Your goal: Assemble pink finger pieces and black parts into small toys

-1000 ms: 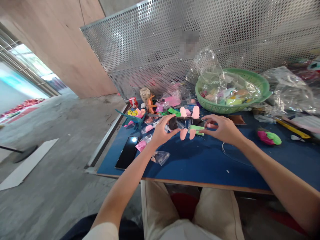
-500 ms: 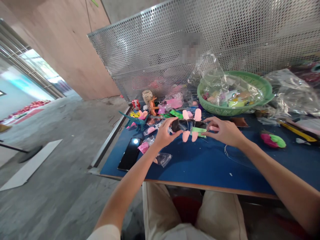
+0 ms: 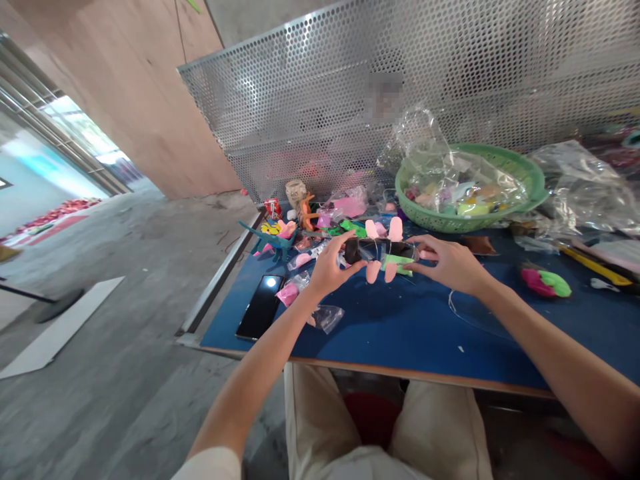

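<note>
Both my hands hold one small toy (image 3: 381, 257) just above the blue table (image 3: 400, 327). It has a dark body, pink paddle-shaped limbs and a green part, and seems wrapped in clear plastic. My left hand (image 3: 327, 267) pinches its left end with fingers and thumb. My right hand (image 3: 447, 261) grips its right end, fingers curled.
A green basket (image 3: 530, 175) of bagged toys stands at the back right. Small plastic dinosaurs and toy pieces (image 3: 295, 223) crowd the back left. A black phone (image 3: 259, 307) lies near the left edge. A pink-green toy (image 3: 545, 280) and crumpled clear bags (image 3: 585, 187) lie right. A perforated metal screen (image 3: 450, 80) backs the table.
The view has shifted slightly since a second ago. My hands and the toy stay in the same grip, almost still.
</note>
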{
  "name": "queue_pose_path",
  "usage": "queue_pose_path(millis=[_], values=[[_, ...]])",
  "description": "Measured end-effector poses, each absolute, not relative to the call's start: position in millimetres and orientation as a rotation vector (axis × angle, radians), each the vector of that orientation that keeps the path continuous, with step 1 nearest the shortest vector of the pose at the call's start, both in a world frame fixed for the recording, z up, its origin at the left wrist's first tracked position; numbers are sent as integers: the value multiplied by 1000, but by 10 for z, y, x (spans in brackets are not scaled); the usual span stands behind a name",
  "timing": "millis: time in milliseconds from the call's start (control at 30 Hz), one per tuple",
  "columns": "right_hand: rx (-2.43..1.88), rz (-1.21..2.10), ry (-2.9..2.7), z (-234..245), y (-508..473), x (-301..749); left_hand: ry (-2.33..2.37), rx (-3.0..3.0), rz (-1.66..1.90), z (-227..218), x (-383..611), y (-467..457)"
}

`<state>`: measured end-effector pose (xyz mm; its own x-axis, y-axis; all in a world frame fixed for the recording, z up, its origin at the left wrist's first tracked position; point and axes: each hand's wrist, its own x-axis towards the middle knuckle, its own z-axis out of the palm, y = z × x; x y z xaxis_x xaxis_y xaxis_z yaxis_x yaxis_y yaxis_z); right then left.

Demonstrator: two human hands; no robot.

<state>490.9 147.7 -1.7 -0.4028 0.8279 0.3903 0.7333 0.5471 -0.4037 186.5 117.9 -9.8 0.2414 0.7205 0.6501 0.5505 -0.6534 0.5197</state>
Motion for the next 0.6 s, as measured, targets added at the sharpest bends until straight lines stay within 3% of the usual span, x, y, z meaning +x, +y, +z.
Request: queue_pose_path(millis=[133, 400, 600], values=[[-1281, 217, -2238, -9, 1474, 4923, 1146, 2154, 1388, -82, 1890, 1160], [-1202, 169, -2167, 21, 1444, 4920, 953, 1220, 1377, -132, 1952, 1238], [-1205, 166, -2164, 39, 1430, 4921, 886, 1005, 1285, -77, 1987, 1206]])
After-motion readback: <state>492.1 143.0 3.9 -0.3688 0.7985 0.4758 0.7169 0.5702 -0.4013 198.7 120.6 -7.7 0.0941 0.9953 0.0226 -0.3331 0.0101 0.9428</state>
